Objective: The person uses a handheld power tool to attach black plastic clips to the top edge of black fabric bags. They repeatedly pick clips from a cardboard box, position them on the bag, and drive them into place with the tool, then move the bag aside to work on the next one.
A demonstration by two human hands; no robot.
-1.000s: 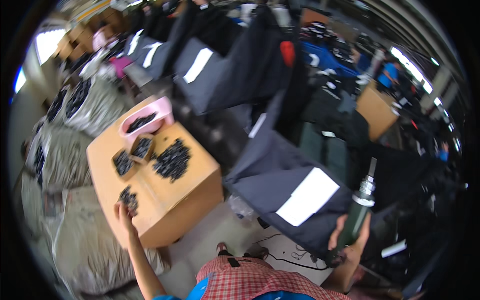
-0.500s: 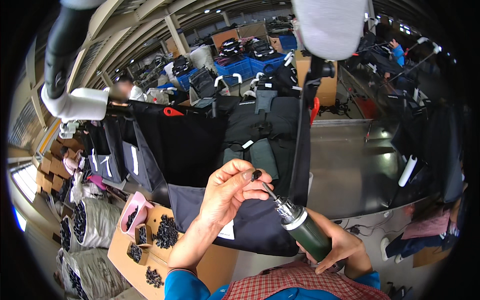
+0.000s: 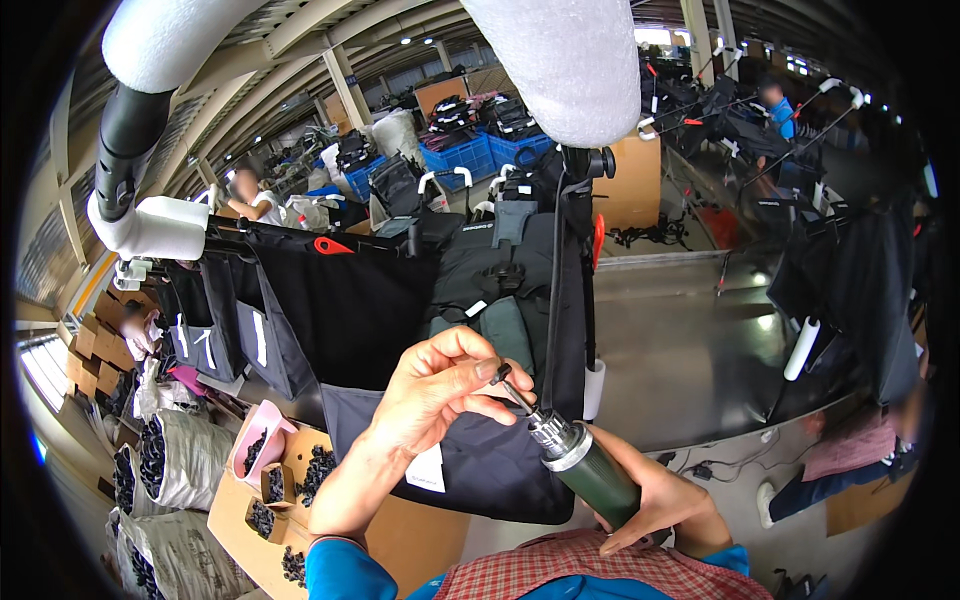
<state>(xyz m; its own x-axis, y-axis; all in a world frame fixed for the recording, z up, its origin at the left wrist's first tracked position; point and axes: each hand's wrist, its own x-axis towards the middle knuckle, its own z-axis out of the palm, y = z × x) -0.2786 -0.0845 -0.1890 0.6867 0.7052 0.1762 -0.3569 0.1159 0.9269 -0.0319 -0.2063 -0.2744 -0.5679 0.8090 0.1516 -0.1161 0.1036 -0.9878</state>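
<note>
Left hand [image 3: 432, 400]: raised in the middle of the view, fingers [image 3: 487, 368] curled and pinched on a small dark screw [image 3: 499, 374] at the tip of the driver bit.
Right hand [image 3: 655, 500]: low and to the right, fingers closed round the body of the green electric screwdriver [image 3: 590, 468], thumb lying along its lower side.
Green electric screwdriver: tilted, its silver chuck [image 3: 550, 433] and thin bit [image 3: 520, 399] pointing up and left toward the left hand; the bit tip meets the screw between the left fingertips.
Screw: small and partly covered by the fingertips, so it may be a screw or some other small dark fastener; I cannot tell which.
Black garment [image 3: 350, 310]: hangs flat just behind the hands from a rail, with a red clip [image 3: 331, 246] at its top edge and a white label [image 3: 427, 468] near its lower hem.
Padded bar [image 3: 575, 60]: thick, white-wrapped, overhead at the top of the view.
Cardboard box [image 3: 395, 535]: below and left of the left forearm, serving as a surface; on it lie a heap of small black parts [image 3: 318, 470] and a pink tray [image 3: 262, 445] with more of them.
Sacks [image 3: 175, 465]: clear bags of black parts, at the lower left beside the box.
Other people: one in the background at the left [image 3: 245, 190], one at the far right top [image 3: 775, 100], both well apart from the hands.
</note>
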